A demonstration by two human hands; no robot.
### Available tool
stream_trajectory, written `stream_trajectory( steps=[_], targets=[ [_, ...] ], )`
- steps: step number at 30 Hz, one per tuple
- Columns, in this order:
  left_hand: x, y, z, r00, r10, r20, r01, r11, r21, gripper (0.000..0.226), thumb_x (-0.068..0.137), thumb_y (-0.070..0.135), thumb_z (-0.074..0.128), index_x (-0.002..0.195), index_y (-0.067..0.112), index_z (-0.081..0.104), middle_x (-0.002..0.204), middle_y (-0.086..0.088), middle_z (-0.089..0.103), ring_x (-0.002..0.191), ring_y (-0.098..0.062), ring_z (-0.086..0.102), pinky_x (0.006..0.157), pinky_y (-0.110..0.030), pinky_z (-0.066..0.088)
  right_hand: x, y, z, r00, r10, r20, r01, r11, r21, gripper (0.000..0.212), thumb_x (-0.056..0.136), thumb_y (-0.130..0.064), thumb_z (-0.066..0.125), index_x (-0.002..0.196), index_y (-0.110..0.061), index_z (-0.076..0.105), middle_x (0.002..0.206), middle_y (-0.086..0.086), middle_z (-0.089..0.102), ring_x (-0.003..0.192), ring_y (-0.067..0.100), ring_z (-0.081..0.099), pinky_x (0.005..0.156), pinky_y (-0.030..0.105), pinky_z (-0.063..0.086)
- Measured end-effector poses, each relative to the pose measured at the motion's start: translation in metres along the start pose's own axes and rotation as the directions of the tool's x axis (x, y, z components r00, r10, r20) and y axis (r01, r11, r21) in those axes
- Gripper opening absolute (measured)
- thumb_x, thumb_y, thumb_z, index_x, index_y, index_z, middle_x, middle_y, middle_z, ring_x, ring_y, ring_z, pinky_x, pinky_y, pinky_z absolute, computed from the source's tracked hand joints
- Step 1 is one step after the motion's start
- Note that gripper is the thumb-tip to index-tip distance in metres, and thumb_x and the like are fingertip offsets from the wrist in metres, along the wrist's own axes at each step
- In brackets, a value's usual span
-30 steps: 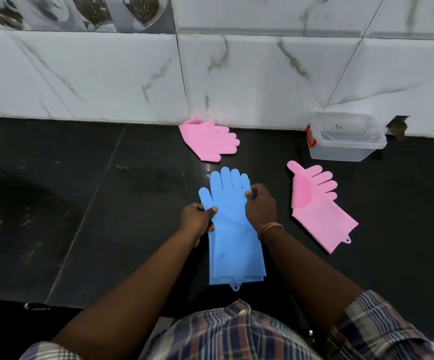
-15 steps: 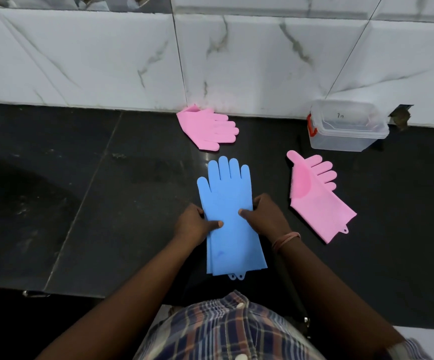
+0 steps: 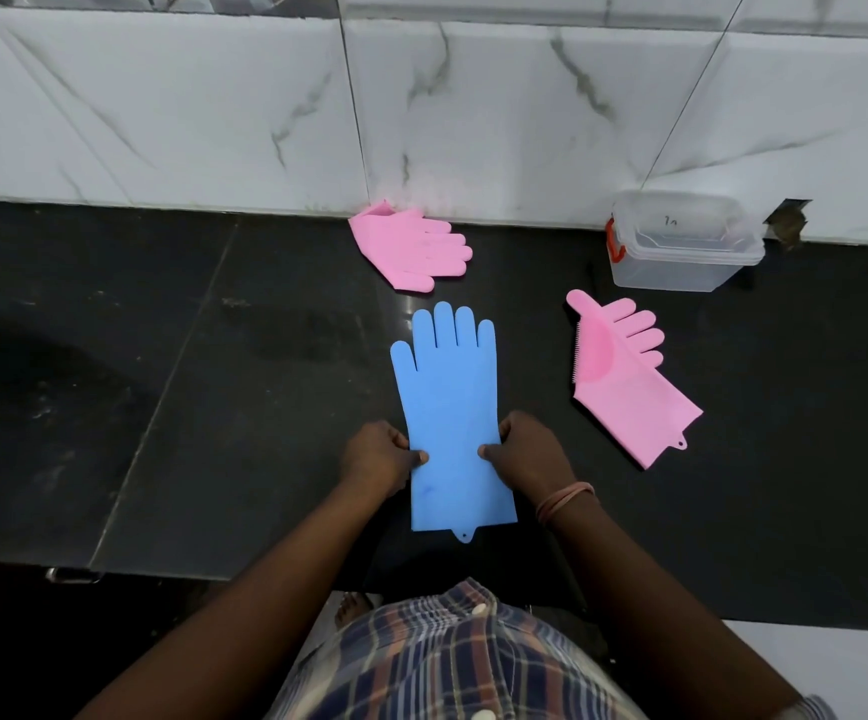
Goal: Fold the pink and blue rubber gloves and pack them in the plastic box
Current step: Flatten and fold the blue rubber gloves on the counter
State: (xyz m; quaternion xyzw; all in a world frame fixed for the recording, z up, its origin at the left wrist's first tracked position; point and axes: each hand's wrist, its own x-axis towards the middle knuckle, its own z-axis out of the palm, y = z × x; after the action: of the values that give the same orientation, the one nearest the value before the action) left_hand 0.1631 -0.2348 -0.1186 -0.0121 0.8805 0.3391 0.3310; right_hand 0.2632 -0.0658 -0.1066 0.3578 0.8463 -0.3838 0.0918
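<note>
Left of the flat blue rubber glove, the left hand pinches its edge. Beyond its fingertips lies a pink rubber glove, apparently already folded. The right hand pinches the opposite edge. Further right lie an unfolded pink glove and the clear lidded plastic box — nothing packed yet, as far as its walls show.
</note>
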Motion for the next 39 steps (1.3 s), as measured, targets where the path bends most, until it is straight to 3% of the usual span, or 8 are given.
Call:
stream_trajectory(
  steps=[4, 7, 12, 19, 22, 30, 34, 39],
  targets=[
    [-0.002, 0.0, 0.0, 0.998, 0.043, -0.055, -0.041, 0.999, 0.031, 0.022, 0.086, 0.025, 0.081, 0.091, 0.016, 0.062, 0.09, -0.007, 0.074, 0.084, -0.027, 0.075, 0.082, -0.05, 0.064, 0.002, -0.001, 0.002, 0.997, -0.06, -0.054, 0.052, 0.988, -0.146, 0.031, 0.082, -0.035, 0.073, 0.086, -0.014, 0.051, 0.095, 0.009, 0.066, 0.09, 0.029, 0.063, 0.068, 0.029, 0.038],
    [0.003, 0.004, -0.003, 0.994, 0.07, -0.08, -0.07, 0.998, 0.007, 0.023, 0.086, 0.026, 0.08, 0.096, 0.016, 0.062, 0.094, -0.006, 0.073, 0.087, -0.027, 0.074, 0.083, -0.048, 0.063, 0.012, -0.001, -0.001, 0.995, -0.063, -0.073, 0.051, 0.987, -0.152, 0.033, 0.084, -0.041, 0.07, 0.083, -0.014, 0.051, 0.086, 0.006, 0.062, 0.081, 0.026, 0.06, 0.066, 0.03, 0.038],
    [0.017, 0.025, -0.011, 0.973, 0.156, -0.168, -0.171, 0.982, -0.078, 0.029, 0.086, 0.032, 0.082, 0.102, 0.019, 0.061, 0.092, 0.005, 0.068, 0.082, -0.01, 0.065, 0.063, -0.025, 0.048, 0.04, -0.008, -0.008, 0.975, -0.113, -0.189, 0.105, 0.993, -0.054, 0.029, 0.088, -0.039, 0.066, 0.082, -0.014, 0.053, 0.078, 0.001, 0.06, 0.071, 0.02, 0.055, 0.06, 0.029, 0.035],
    [0.041, 0.058, -0.021, 0.967, 0.095, -0.235, -0.157, 0.952, -0.263, 0.04, 0.084, 0.025, 0.084, 0.116, 0.012, 0.065, 0.112, -0.006, 0.072, 0.103, -0.024, 0.069, 0.096, -0.04, 0.057, 0.085, -0.032, -0.016, 0.981, -0.029, -0.19, 0.076, 0.967, 0.243, 0.022, 0.084, -0.032, 0.07, 0.087, -0.018, 0.053, 0.078, -0.008, 0.056, 0.069, 0.005, 0.052, 0.055, 0.02, 0.033],
    [0.045, 0.06, -0.014, 0.976, 0.083, -0.202, -0.138, 0.952, -0.275, 0.031, 0.081, 0.023, 0.086, 0.102, 0.007, 0.069, 0.108, -0.008, 0.075, 0.098, -0.026, 0.072, 0.092, -0.044, 0.06, 0.089, -0.038, -0.009, 0.973, -0.039, -0.229, 0.096, 0.964, 0.246, 0.022, 0.084, -0.025, 0.07, 0.085, -0.015, 0.051, 0.075, -0.007, 0.053, 0.065, 0.006, 0.049, 0.054, 0.021, 0.032],
    [0.049, 0.062, -0.012, 0.968, 0.099, -0.229, -0.157, 0.955, -0.252, 0.025, 0.085, 0.017, 0.081, 0.102, 0.01, 0.065, 0.101, -0.006, 0.072, 0.089, -0.023, 0.068, 0.079, -0.034, 0.055, 0.09, -0.045, -0.003, 0.944, -0.098, -0.314, 0.212, 0.912, 0.352, 0.011, 0.082, -0.011, 0.058, 0.081, -0.013, 0.047, 0.073, -0.012, 0.053, 0.06, 0.005, 0.046, 0.054, 0.02, 0.036],
    [0.05, 0.059, -0.009, 0.959, 0.099, -0.266, -0.173, 0.947, -0.27, 0.023, 0.086, 0.019, 0.081, 0.098, 0.011, 0.063, 0.1, -0.006, 0.073, 0.087, -0.021, 0.068, 0.07, -0.031, 0.05, 0.092, -0.046, 0.001, 0.956, -0.017, -0.291, 0.164, 0.856, 0.49, 0.011, 0.084, -0.011, 0.059, 0.081, -0.012, 0.049, 0.078, -0.007, 0.054, 0.065, 0.009, 0.05, 0.06, 0.026, 0.041],
    [0.054, 0.061, -0.01, 0.962, 0.092, -0.255, -0.164, 0.946, -0.278, 0.03, 0.082, 0.018, 0.085, 0.101, 0.007, 0.065, 0.103, -0.01, 0.075, 0.095, -0.028, 0.072, 0.09, -0.047, 0.06, 0.092, -0.051, 0.0, 0.958, 0.09, -0.271, 0.067, 0.852, 0.52, 0.011, 0.08, -0.014, 0.058, 0.088, -0.009, 0.053, 0.08, 0.001, 0.061, 0.067, 0.017, 0.056, 0.062, 0.032, 0.047]
  ],
)
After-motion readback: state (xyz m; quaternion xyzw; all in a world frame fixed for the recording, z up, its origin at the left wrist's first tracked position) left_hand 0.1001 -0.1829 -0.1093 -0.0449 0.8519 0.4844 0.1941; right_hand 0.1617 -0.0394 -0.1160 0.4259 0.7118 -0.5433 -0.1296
